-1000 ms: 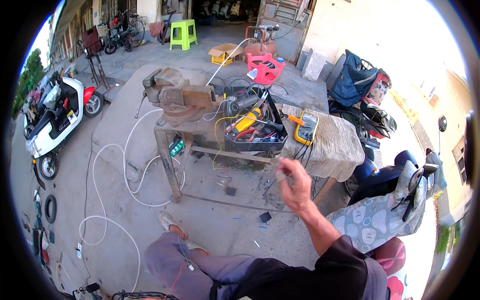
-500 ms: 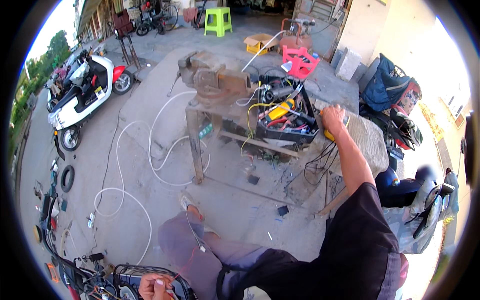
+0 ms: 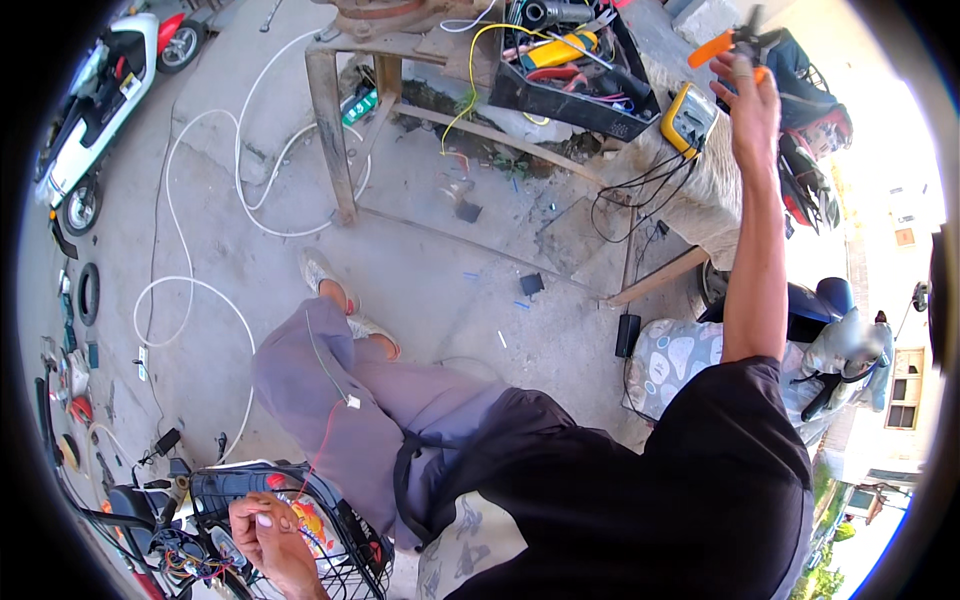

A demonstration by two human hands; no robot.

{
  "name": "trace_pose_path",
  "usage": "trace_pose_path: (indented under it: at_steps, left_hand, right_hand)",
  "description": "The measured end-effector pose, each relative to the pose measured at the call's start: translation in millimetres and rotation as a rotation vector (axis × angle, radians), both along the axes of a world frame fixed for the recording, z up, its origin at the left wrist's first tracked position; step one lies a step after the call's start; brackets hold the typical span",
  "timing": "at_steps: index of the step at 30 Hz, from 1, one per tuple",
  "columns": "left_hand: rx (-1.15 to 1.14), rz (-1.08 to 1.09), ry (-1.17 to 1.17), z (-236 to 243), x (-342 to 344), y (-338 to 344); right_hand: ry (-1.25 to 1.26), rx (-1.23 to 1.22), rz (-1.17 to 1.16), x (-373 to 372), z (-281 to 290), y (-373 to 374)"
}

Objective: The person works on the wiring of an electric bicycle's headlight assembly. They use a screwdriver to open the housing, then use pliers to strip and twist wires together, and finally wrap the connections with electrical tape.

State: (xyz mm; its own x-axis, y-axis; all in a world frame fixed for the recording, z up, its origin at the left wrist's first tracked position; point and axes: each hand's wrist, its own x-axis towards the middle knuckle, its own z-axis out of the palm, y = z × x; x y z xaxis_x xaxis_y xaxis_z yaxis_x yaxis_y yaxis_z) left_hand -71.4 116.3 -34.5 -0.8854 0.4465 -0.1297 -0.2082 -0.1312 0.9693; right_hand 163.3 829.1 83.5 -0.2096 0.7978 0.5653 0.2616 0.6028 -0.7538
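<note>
My right hand (image 3: 750,110) is raised at the upper right, gripping an orange-and-black handled tool (image 3: 710,48). Just left of it lies the yellow multimeter (image 3: 686,118) with black leads on a cloth-covered bench (image 3: 695,215). A black tray (image 3: 565,105) beside it holds a yellow tool, pliers and other tools. At the lower left, my left hand (image 3: 270,535) is closed, fingertips pinched together over a wire basket (image 3: 360,540) on a bike with exposed colored wiring (image 3: 200,555); what it holds, if anything, I cannot make out. A red wire and white connector (image 3: 353,401) hang across my leg.
A metal stand (image 3: 345,170) bears the vise base at the top. A looped white hose (image 3: 240,300) and cables cross the floor. A white scooter (image 3: 110,130) stands far left, a tire (image 3: 88,295) lies below it, and a scooter with patterned cover (image 3: 665,370) is at right.
My right hand has moved from below the tray onto the bench, then upward with the orange tool in it. My left hand has come into view by the basket. The view has tilted downward.
</note>
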Motion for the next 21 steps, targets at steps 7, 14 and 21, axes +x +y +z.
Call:
trace_pose_path:
  at_steps: [7, 14, 21]
  left_hand:
    - [0.016, -0.071, -0.042, -7, -4, 6]
    - [0.019, -0.079, -0.071, -1, -1, 12]
    - [-0.108, 0.047, -0.071, -5, -2, 23]
  right_hand:
    - [0.198, -0.391, 0.605, -2, -1, -165]
    - [0.283, -1.021, 0.876, -11, -89, -245]
    - [-0.652, -0.96, 0.885, -51, -156, -350]
